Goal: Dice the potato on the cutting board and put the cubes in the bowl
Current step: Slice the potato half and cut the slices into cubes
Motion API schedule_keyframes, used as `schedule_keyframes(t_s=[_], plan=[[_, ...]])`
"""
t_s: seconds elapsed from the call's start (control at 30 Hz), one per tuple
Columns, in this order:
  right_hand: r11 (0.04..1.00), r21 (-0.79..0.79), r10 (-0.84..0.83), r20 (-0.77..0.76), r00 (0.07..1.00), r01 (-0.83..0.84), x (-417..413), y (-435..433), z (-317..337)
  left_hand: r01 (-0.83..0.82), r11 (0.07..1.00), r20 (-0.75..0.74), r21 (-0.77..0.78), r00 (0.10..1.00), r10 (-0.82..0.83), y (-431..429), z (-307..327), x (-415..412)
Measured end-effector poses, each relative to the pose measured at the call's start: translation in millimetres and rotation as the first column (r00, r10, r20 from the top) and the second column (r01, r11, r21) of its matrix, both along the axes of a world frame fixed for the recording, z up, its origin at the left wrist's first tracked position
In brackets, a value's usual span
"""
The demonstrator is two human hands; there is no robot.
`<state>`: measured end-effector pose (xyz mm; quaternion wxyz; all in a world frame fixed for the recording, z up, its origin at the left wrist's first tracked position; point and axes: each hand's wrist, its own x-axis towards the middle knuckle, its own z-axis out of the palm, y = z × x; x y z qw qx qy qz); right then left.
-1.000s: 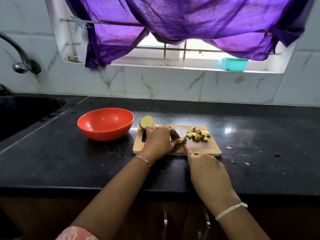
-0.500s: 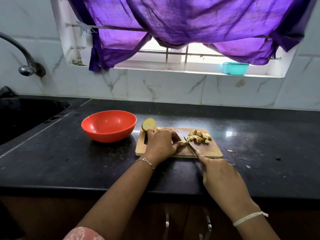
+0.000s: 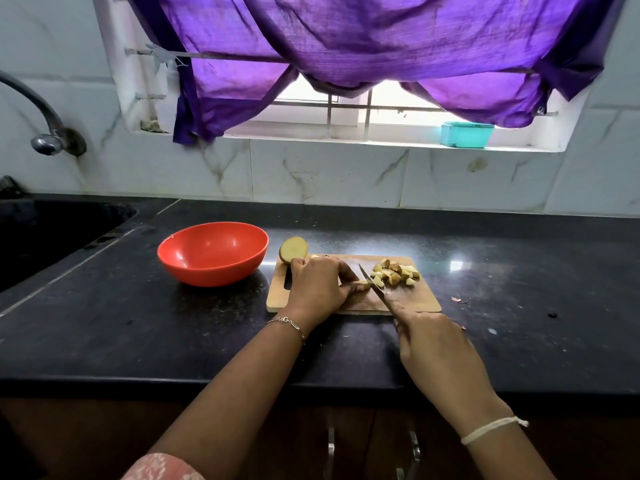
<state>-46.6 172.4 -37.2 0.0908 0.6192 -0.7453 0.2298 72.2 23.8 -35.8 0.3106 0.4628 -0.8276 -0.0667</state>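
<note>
The potato strip [image 3: 362, 285] being cut lies on the board [image 3: 412, 299], pinned under the fingertips of the left hand [image 3: 320, 287], which is curled down over it so most of the piece is hidden. The knife [image 3: 372, 284] has its blade angled across the board just right of those fingertips, its tip pointing to the far side. The right hand [image 3: 433, 344] is closed around the handle, near the board's near edge, so the handle itself is covered. Right of the blade sits one loose pile of cubes [image 3: 394, 273], too jumbled to count exactly, some showing brown skin. One potato half [image 3: 293, 249] rests at the board's far left corner, cut face up.

One orange bowl [image 3: 213, 252] stands just left of the board, with nothing in it. Board and bowl sit on a black stone bench [image 3: 138, 323], speckled with crumbs; a couple of peel scraps [image 3: 459, 300] lie to the right of the board. A dark sink [image 3: 52, 233] is set into the bench at far left, with one tap [image 3: 45, 140] curving out of the marble-tiled wall above it. Behind, a purple curtain [image 3: 346, 46] hangs over a barred window, and one teal box [image 3: 467, 134] sits on the sill. The left wrist wears a chain bracelet [image 3: 287, 323], the right a white thread [image 3: 491, 429].
</note>
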Motion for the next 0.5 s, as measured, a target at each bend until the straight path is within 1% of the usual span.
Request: schedule_keyframes(t_s=[0.23,0.33,0.5], plan=[[0.996,0.086,0.002,-0.128,0.992,0.009,6,-3,0,0.008,1.0,-0.003,0.016,1.0,-0.008,0,-2,0],[0.993,0.115,0.028,-0.177,0.984,-0.008,10,-8,1,0.003,1.0,0.02,0.007,1.0,-0.003,0,0,0],[0.991,0.133,0.037,-0.154,0.987,-0.017,5,-21,9,0.024,1.0,0.038,0.011,0.999,-0.025,0,1,0]])
